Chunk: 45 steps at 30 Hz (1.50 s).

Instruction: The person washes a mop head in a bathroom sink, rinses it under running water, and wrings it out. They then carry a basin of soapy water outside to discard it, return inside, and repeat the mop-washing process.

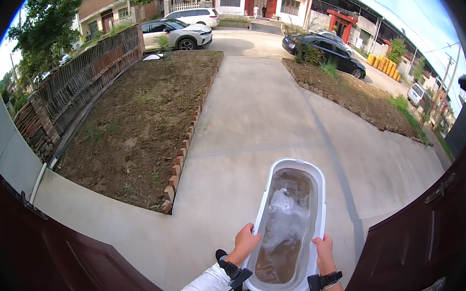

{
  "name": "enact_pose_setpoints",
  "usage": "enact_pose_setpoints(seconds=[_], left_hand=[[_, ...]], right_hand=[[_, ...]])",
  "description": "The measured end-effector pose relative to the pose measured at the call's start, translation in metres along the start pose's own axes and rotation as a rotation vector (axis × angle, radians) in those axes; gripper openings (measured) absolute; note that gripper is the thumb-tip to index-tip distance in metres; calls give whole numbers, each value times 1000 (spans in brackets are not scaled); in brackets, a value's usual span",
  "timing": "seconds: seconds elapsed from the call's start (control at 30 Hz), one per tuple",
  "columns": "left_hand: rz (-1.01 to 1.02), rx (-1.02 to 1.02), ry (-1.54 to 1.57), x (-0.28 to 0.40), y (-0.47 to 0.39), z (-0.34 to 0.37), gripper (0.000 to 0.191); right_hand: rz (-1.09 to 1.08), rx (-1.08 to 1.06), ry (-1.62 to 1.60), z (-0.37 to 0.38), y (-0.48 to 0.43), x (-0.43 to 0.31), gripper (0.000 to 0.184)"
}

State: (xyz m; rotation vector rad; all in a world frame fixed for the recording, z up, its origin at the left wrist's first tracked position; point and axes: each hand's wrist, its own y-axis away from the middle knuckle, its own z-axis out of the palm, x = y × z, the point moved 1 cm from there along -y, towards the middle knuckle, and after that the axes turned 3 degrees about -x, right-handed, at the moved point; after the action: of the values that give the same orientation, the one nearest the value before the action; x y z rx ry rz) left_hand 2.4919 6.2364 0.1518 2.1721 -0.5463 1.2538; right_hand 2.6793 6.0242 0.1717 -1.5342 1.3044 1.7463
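A long white plastic tub point(321, 204) with rounded ends is held in front of my body, over the concrete. Murky brown water point(281, 259) lies in it, with whitish foam point(284, 211) floating around the middle. My left hand point(247, 239) grips the tub's left rim, thumb on top. On the opposite rim my right hand point(324, 250) has its hold, thumb over the edge and fingers mostly hidden outside. Both wrists carry black straps with small devices. The tub's near end is close against my white clothing.
Dark red door leaves point(82, 257) point(409, 234) flank me. Ahead runs a concrete path point(251, 116), with a brick-edged soil bed point(135, 132) at left and another bed point(347, 93) at right. Parked cars and two distant people stand farther off.
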Motion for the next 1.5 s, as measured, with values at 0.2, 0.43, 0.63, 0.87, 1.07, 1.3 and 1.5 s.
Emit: enact_pose_setpoints(seconds=[0.2, 0.43, 0.63, 0.87, 1.07, 1.3, 1.5], left_hand=[[-51, -64, 21, 9, -123, -42, 32], [-120, -36, 42, -12, -249, -90, 33], [-240, 76, 200, -62, -319, -152, 35], [-417, 270, 445, -152, -415, -270, 33], [-489, 453, 938, -233, -509, -425, 28], [-513, 515, 885, -304, -574, -621, 38], [-405, 682, 658, -289, -594, -713, 33]], right_hand=[[20, 52, -22, 75, -96, -16, 20], [81, 31, 7, 180, -196, -51, 22], [55, -119, 324, 303, -274, -88, 23], [99, -389, 534, 535, -358, -123, 22], [80, -611, 816, 789, -445, -121, 24], [116, -848, 829, 1024, -462, -113, 19], [104, -901, 526, 1099, -449, -125, 16]])
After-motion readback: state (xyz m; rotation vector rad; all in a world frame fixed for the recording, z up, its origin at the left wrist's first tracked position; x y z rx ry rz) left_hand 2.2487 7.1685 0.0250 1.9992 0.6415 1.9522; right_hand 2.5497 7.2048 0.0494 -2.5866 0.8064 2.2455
